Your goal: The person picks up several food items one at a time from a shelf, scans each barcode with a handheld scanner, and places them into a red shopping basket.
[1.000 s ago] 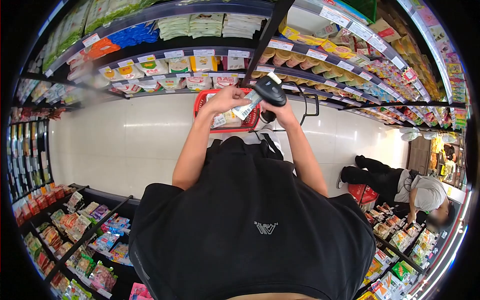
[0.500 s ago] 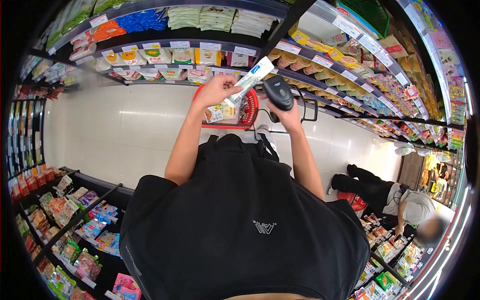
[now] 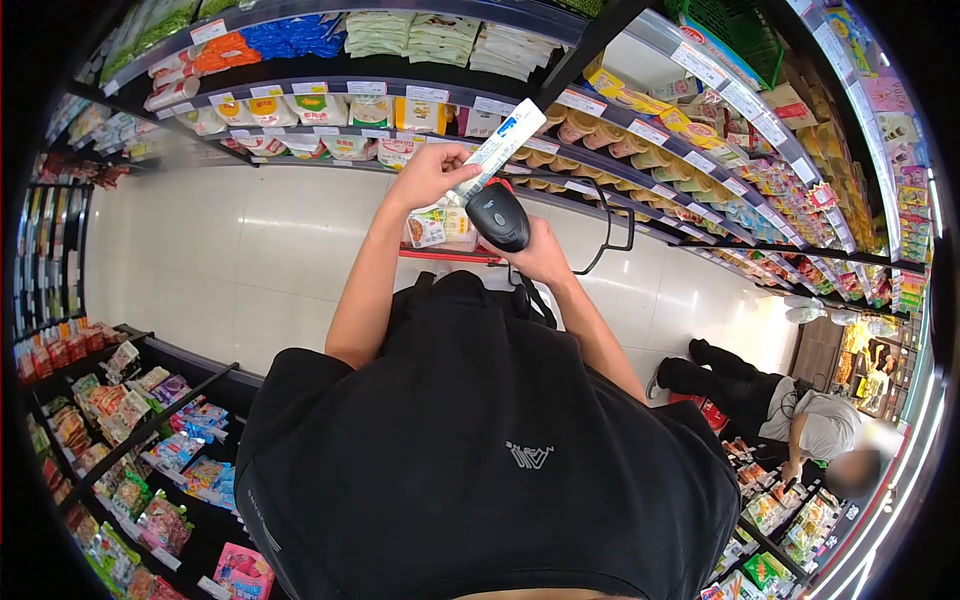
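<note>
Shelves (image 3: 420, 95): stocked, straight ahead of me.
Basket (image 3: 440, 254): red, below my hands, within reach for goods.
Scanner (image 3: 497, 213): clenched in my right hand (image 3: 543, 258), head turned up at the box.
Box (image 3: 499, 148): left hand (image 3: 430, 175) pinches its lower end, tilted, face left clear.
Change: the scanner was beside the box and is now beneath it.

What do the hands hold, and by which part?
The left hand holds a white-blue carton by its lower end; the right hand a black scanner by its handle.
</note>
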Demonstrator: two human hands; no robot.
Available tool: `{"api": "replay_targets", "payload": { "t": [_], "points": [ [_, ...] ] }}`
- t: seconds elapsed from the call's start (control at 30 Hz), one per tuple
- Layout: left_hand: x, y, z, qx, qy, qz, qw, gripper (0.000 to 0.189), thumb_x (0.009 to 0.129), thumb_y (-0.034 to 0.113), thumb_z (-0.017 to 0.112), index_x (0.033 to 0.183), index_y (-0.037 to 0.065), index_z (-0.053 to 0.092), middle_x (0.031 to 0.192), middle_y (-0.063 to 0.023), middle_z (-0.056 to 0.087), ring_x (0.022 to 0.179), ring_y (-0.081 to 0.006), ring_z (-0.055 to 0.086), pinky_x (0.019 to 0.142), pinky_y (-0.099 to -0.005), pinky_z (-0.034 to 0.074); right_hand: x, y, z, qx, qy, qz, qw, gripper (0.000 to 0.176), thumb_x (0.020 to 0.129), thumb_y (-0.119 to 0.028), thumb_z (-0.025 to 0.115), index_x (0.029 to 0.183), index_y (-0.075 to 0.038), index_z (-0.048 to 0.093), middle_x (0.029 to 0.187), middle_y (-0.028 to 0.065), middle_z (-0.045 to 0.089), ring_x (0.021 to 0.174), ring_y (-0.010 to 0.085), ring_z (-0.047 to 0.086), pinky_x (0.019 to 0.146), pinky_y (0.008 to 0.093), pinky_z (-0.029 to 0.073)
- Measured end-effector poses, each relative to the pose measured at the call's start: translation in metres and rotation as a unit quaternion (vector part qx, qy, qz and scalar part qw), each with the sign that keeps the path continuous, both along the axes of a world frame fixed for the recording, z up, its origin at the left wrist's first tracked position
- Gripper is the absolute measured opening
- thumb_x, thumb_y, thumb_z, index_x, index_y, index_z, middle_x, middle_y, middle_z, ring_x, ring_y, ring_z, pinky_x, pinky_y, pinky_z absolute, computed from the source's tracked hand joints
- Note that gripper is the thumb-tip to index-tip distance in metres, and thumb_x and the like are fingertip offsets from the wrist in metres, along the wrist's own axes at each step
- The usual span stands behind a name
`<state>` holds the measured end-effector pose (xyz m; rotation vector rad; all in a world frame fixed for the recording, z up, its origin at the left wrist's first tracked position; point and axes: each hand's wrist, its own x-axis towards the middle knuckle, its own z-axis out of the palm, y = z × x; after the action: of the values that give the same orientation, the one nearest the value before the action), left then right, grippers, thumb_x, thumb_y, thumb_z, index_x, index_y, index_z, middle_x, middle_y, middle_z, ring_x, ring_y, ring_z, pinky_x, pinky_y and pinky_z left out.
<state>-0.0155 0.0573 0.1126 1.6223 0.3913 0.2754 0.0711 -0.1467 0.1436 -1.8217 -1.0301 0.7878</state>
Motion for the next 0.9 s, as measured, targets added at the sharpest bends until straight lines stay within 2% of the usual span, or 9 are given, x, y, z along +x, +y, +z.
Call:
{"api": "replay_targets", "payload": {
  "t": [0.47, 0.53, 0.63, 0.9],
  "points": [
    [-0.0003, 0.0011, -0.0050, -0.002, 0.001, -0.003, 1.000, 0.019, 0.083, 0.016, 0.069, 0.078, -0.001, 0.061, 0.063, 0.0044, 0.052, 0.056, -0.0026, 0.041, 0.050, -0.0219, 0.033, 0.0011, 0.0003, -0.0070, -0.036, -0.007, 0.036, 0.999, 0.037, 0.071, -0.027, 0.078, 0.088, 0.002, 0.061, 0.073, 0.0101, 0.065, 0.064, 0.0152, 0.061, 0.063, 0.0324, 0.049],
    [-0.0016, 0.0025, -0.0043, 0.025, 0.017, -0.028, 0.999, 0.014, 0.085, 0.015, 0.068, 0.083, 0.002, 0.062, 0.069, 0.0048, 0.056, 0.061, -0.0011, 0.047, 0.054, -0.0200, 0.037, 0.0010, 0.0002, -0.0078, -0.041, -0.010, 0.036, 0.998, 0.037, 0.071, -0.027, 0.078, 0.088, 0.002, 0.061, 0.073, 0.0104, 0.065, 0.064, 0.0157, 0.061, 0.063, 0.0325, 0.049],
    [-0.0008, -0.0008, -0.0043, 0.012, -0.001, -0.008, 1.000, 0.019, 0.083, 0.016, 0.069, 0.079, -0.001, 0.061, 0.061, 0.0044, 0.050, 0.056, -0.0027, 0.040, 0.050, -0.0222, 0.033, -0.0001, -0.0002, -0.0066, -0.044, -0.016, 0.034, 0.998, 0.037, 0.071, -0.027, 0.078, 0.088, 0.002, 0.061, 0.073, 0.0107, 0.065, 0.064, 0.0164, 0.061, 0.063, 0.0329, 0.049],
    [-0.0018, -0.0041, -0.0014, 0.010, 0.002, -0.014, 1.000, 0.020, 0.083, 0.016, 0.069, 0.079, -0.001, 0.061, 0.061, 0.0045, 0.049, 0.055, -0.0029, 0.039, 0.050, -0.0225, 0.032, -0.0017, -0.0029, -0.0105, -0.034, -0.013, 0.028, 0.999, 0.035, 0.071, -0.026, 0.077, 0.086, 0.002, 0.061, 0.071, 0.0104, 0.065, 0.062, 0.0159, 0.061, 0.062, 0.0328, 0.049]
  ]
}}
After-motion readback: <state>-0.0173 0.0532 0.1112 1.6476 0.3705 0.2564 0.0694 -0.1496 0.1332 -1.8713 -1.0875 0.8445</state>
